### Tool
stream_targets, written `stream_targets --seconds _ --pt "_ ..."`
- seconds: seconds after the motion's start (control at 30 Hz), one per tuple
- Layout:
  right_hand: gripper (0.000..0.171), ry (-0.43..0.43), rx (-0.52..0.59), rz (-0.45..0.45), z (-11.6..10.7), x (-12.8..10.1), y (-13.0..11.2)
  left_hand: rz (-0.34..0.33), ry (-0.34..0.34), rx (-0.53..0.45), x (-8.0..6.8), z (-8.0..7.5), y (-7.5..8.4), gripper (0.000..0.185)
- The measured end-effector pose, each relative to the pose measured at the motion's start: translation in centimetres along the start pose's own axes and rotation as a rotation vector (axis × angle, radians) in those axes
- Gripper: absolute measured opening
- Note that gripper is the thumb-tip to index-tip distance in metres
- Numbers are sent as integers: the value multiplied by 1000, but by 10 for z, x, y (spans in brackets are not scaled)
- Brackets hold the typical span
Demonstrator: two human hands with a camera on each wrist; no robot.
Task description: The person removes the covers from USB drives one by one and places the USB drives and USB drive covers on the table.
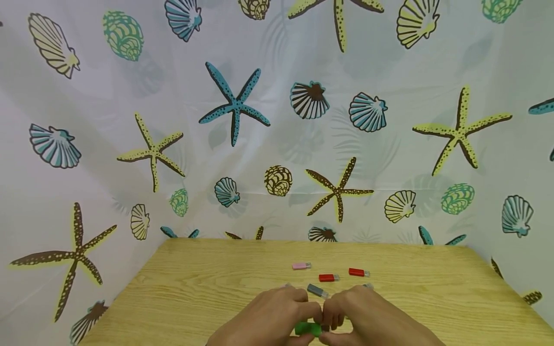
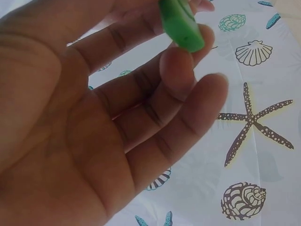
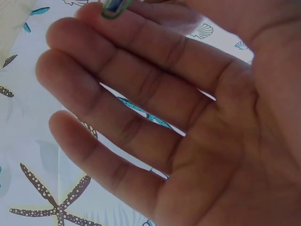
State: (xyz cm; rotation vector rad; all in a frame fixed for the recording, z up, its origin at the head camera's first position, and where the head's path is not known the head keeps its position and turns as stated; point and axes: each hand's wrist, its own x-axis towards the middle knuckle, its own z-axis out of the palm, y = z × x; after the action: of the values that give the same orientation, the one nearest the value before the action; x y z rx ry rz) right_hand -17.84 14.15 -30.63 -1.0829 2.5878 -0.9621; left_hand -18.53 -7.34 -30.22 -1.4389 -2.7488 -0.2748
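Observation:
In the head view my left hand (image 1: 270, 315) pinches a small green USB flash drive (image 1: 307, 329) between thumb and fingers, low at the front of the table. My right hand (image 1: 361, 312) meets it from the right, its thumb and index finger at the drive's right end. The left wrist view has the green drive (image 2: 182, 28) at the fingertips, the other fingers loosely bent. A green-rimmed end with a dark middle (image 3: 115, 7) shows at my right index fingertip in the right wrist view. The fingers partly hide the drive's right end.
Beyond the hands lie a grey USB drive (image 1: 318, 290), a red one (image 1: 329, 278), another red one (image 1: 358, 272) and a pink one (image 1: 301, 265). Small tips peek out behind both hands. A shell-patterned curtain (image 1: 277, 144) encloses the wooden table (image 1: 195, 278).

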Motion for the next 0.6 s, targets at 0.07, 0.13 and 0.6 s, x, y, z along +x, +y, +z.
stream_targets --seconds 0.07,0.13,0.6 --pt "6 0 9 -3 0 0 0 10 -2 -5 1 0 -1 14" --pt "6 3 8 -10 -1 -1 0 17 -3 -13 1 -1 -1 15" --pt "5 6 26 -9 -2 -3 0 50 15 -53 0 0 -2 13"
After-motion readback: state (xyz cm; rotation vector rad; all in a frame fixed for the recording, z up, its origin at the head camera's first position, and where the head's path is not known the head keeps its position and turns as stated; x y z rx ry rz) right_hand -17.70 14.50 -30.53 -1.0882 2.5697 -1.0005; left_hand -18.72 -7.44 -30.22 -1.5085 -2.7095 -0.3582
